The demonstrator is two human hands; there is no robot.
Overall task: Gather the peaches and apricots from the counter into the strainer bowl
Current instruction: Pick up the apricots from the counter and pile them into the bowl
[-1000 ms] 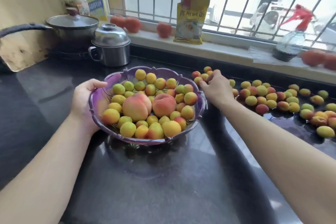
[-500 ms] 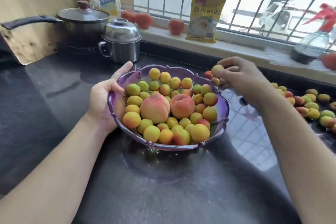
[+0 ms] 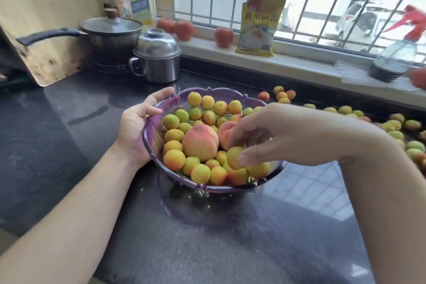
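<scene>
Purple strainer bowl [image 3: 159,166] sits centre, my left hand [image 3: 136,127] cupping its rim. My right hand [image 3: 272,138] pinches an apricot [image 3: 234,157] directly over the pile; loose apricots [image 3: 345,110] lie rightward, nearest that hand.

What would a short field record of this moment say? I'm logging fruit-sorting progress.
container: purple plastic strainer bowl, heaped with small yellow-green apricots and two large pink peaches
left hand: holds the bowl's rim
right hand: over the bowl, fingers pinch one yellow apricot
remaining: loose apricots on the black stone counter, right of the bowl
status: unfinished
</scene>
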